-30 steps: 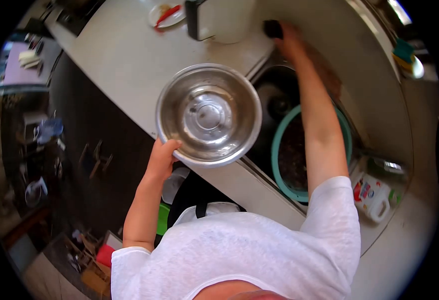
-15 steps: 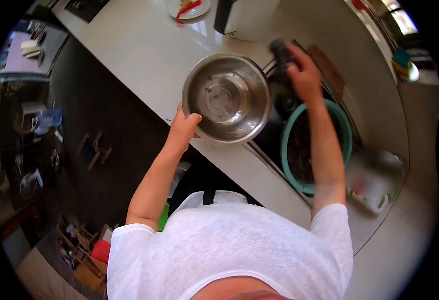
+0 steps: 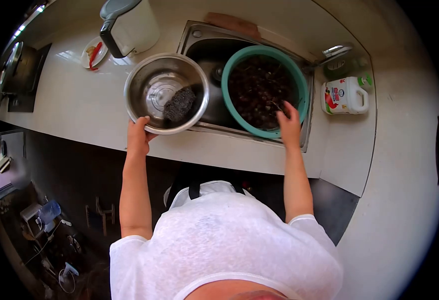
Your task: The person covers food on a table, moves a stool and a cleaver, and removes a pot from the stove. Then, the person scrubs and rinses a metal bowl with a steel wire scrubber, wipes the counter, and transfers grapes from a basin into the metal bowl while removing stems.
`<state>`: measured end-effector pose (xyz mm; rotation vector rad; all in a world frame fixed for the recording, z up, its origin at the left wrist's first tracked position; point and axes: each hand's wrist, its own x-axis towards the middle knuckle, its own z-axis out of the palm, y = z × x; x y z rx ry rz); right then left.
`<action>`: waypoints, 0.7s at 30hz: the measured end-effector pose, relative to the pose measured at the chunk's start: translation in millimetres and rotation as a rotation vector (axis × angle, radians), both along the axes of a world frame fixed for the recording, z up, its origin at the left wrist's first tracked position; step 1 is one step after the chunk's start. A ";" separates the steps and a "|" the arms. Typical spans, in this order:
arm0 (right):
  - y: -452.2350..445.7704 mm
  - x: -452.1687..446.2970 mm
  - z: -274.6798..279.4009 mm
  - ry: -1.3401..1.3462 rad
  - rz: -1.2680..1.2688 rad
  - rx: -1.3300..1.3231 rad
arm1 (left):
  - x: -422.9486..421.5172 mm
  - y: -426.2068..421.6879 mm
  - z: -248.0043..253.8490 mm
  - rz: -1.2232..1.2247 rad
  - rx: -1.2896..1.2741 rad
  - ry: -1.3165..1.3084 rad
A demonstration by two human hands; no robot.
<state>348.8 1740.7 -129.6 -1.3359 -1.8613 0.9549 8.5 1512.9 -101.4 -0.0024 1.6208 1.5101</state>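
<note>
My left hand [image 3: 138, 136] grips the near rim of a stainless steel bowl [image 3: 144, 72], thumb over the edge. The bowl sits over the counter and the sink's left side. A dark grey, mesh-like scouring pad [image 3: 179, 104] lies inside it. To the right, a green plastic basin [image 3: 229, 100] stands in the sink, filled with small dark red, grape-like fruit [image 3: 259, 87] and thin stems. My right hand [image 3: 290, 125] reaches over the basin's near right rim. Its bent fingers are at the fruit, thumb apart, with nothing visibly held.
The metal sink [image 3: 197, 35] has a faucet [image 3: 337, 50] on its right. A white detergent jug [image 3: 347, 95] stands beyond it. A pitcher [image 3: 134, 35] and a plate [image 3: 84, 57] with red chilies [image 3: 95, 52] are at the back left. The counter's front edge runs before me.
The view has turned right. The scouring pad, previously a dark blur in my right hand, now lies in the bowl. My right hand has moved to the basin; my left still holds the bowl.
</note>
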 end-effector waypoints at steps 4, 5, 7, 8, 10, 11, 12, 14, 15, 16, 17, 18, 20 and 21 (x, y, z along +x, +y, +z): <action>28.9 76.3 -3.4 -0.222 -0.201 -0.052 | -8.4 -6.6 -30.5 0.189 0.014 -0.064; 35.4 89.4 -13.3 -0.222 -0.200 -0.060 | -12.8 -13.4 -38.5 0.254 0.064 -0.111; 47.2 112.0 -36.8 -0.103 -0.242 -0.205 | 7.2 -16.1 -30.2 0.436 0.150 -0.144; 51.5 119.9 -45.3 -0.100 -0.234 -0.207 | 25.0 -18.9 -28.7 0.444 0.149 -0.140; 53.3 123.3 -53.3 0.183 -0.303 -0.465 | 63.1 -26.1 -29.4 0.601 0.183 -0.176; 52.5 117.7 -45.8 0.317 -0.395 -0.668 | 85.4 -26.8 -33.1 0.493 0.171 -0.192; 56.0 117.4 -49.9 0.315 -0.384 -0.677 | 108.7 -22.2 -35.7 0.388 0.153 -0.212; 62.7 120.5 -56.2 0.606 -0.234 -0.890 | 134.9 19.7 -22.4 0.052 0.088 -0.201; 67.0 121.1 -63.3 0.598 -0.214 -0.891 | 138.6 44.2 -26.6 -0.013 0.109 -0.167; 69.4 121.6 -72.0 0.659 -0.236 -0.887 | 137.2 71.2 -32.6 -0.079 0.133 -0.129; 69.8 122.1 -76.8 0.721 -0.260 -0.884 | 134.0 99.0 -43.1 -0.116 0.082 -0.065; 68.1 121.7 -77.3 0.717 -0.244 -0.886 | 129.7 125.6 -57.0 -0.154 0.027 -0.002; 62.4 121.0 -77.1 0.809 -0.240 -0.842 | 121.1 172.0 -86.6 -0.149 -0.061 -0.013; 63.3 122.0 -77.9 0.829 -0.297 -0.877 | 111.6 191.1 -113.5 -0.204 -0.046 0.052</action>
